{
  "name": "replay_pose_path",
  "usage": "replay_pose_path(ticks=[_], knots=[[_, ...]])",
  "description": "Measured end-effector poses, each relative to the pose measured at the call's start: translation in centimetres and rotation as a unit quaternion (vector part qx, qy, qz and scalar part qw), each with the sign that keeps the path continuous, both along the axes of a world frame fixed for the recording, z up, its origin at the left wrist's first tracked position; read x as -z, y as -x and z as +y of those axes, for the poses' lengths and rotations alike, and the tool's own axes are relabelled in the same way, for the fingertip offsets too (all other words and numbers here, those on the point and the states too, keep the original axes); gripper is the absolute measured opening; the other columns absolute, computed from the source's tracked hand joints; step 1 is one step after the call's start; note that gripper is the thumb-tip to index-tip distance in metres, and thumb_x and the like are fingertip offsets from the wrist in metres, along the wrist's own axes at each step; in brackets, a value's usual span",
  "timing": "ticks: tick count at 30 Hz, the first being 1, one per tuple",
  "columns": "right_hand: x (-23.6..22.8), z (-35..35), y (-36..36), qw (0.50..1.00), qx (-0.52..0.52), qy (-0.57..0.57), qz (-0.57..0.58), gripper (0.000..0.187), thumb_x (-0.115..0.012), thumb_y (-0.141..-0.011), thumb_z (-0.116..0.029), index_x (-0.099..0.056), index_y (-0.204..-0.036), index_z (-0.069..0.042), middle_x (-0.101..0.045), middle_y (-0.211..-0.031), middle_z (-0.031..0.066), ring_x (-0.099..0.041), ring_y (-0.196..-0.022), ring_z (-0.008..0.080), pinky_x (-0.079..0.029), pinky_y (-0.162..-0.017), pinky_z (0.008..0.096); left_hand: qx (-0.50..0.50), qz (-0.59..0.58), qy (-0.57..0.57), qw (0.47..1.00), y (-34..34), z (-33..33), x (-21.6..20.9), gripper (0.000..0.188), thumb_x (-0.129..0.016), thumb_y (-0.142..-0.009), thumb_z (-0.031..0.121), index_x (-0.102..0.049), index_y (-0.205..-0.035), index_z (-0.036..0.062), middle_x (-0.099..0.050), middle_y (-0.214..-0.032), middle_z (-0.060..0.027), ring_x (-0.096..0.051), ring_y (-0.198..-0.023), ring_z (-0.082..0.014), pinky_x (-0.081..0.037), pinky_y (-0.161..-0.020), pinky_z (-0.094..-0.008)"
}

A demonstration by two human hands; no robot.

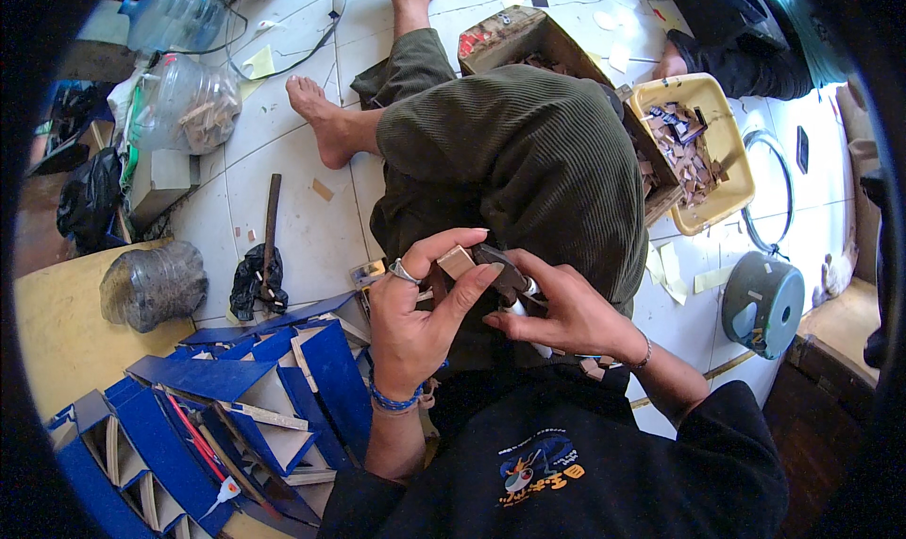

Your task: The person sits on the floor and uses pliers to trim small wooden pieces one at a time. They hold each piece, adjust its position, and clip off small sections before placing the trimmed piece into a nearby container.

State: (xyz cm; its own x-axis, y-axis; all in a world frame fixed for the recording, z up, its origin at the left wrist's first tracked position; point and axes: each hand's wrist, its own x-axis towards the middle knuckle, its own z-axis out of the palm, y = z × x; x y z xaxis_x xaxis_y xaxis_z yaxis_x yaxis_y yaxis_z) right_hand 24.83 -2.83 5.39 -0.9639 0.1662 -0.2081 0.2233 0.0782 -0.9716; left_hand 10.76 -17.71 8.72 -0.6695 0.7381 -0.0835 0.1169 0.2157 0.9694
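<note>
My left hand [401, 308], with a ring and a blue cord bracelet, pinches a small light wooden block [456, 261] between thumb and fingers. Closed around pincers [502, 273] is my right hand [576, 308]. Their dark metal head lies against the block's right side, and their pale handles run down into the right palm. Both hands meet above my lap, over dark green corduroy trousers [538, 152]. The fingers partly hide where the jaws meet the block.
Blue box-like pieces [217, 378] lie stacked at lower left beside a clear plastic container [154, 284]. A wooden box [495, 39] and a yellow basin [741, 157] of wood scraps stand beyond my knee. A tape roll [763, 305] sits at right. Another person's foot [670, 62] shows at far right.
</note>
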Motion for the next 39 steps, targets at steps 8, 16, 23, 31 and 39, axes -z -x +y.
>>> replay_pose_path(ticks=[8,16,23,31,39], knots=[[0.4,-0.1,0.0,1.000,0.008,0.006,0.024,0.055,-0.077,-0.089,-0.025,-0.053,-0.132,-0.002,-0.070,-0.083,0.0186,-0.070,-0.070,0.0308,-0.052,-0.065,0.0401,-0.004,0.012,0.005,1.000,0.1,0.1,0.0,0.034,-0.083,-0.091,0.014,-0.072,-0.122,0.0061,-0.068,-0.090,0.0051,-0.057,-0.079,-0.0021,-0.045,-0.070,-0.0189],[1.3,0.0,-0.1,1.000,0.001,0.014,0.000,0.053,-0.078,-0.089,-0.026,-0.055,-0.129,0.000,-0.066,-0.077,0.0173,-0.063,-0.063,0.0237,-0.049,-0.061,0.0382,0.014,0.001,0.019,1.000,0.3,0.2,0.4,0.035,-0.081,-0.093,0.016,-0.069,-0.125,0.0063,-0.067,-0.091,0.0045,-0.058,-0.082,-0.0032,-0.047,-0.071,-0.0202],[1.8,0.0,-0.1,1.000,-0.008,0.009,-0.014,0.052,-0.077,-0.090,-0.030,-0.056,-0.126,0.001,-0.063,-0.072,0.0173,-0.059,-0.059,0.0227,-0.046,-0.058,0.0387,0.027,0.031,0.039,0.998,0.7,0.2,0.9,0.033,-0.077,-0.097,0.021,-0.069,-0.125,0.0067,-0.074,-0.092,-0.0068,-0.068,-0.085,-0.0102,-0.054,-0.071,-0.0270],[2.3,-0.1,0.1,1.000,0.002,0.007,-0.016,0.050,-0.077,-0.090,-0.032,-0.057,-0.122,0.001,-0.060,-0.069,0.0169,-0.056,-0.058,0.0224,-0.044,-0.057,0.0398,0.017,-0.012,0.055,0.998,0.7,0.1,1.4,0.034,-0.075,-0.098,0.021,-0.067,-0.127,0.0064,-0.073,-0.093,-0.0069,-0.068,-0.085,-0.0108,-0.055,-0.074,-0.0271],[2.4,0.1,0.2,0.999,-0.004,0.011,-0.045,0.052,-0.077,-0.090,-0.034,-0.056,-0.122,0.001,-0.060,-0.069,0.0171,-0.058,-0.059,0.0225,-0.046,-0.058,0.0403,0.014,-0.026,0.053,0.998,0.7,0.2,1.7,0.033,-0.074,-0.099,0.021,-0.066,-0.128,0.0066,-0.072,-0.093,-0.0060,-0.067,-0.083,-0.0113,-0.055,-0.074,-0.0269]])
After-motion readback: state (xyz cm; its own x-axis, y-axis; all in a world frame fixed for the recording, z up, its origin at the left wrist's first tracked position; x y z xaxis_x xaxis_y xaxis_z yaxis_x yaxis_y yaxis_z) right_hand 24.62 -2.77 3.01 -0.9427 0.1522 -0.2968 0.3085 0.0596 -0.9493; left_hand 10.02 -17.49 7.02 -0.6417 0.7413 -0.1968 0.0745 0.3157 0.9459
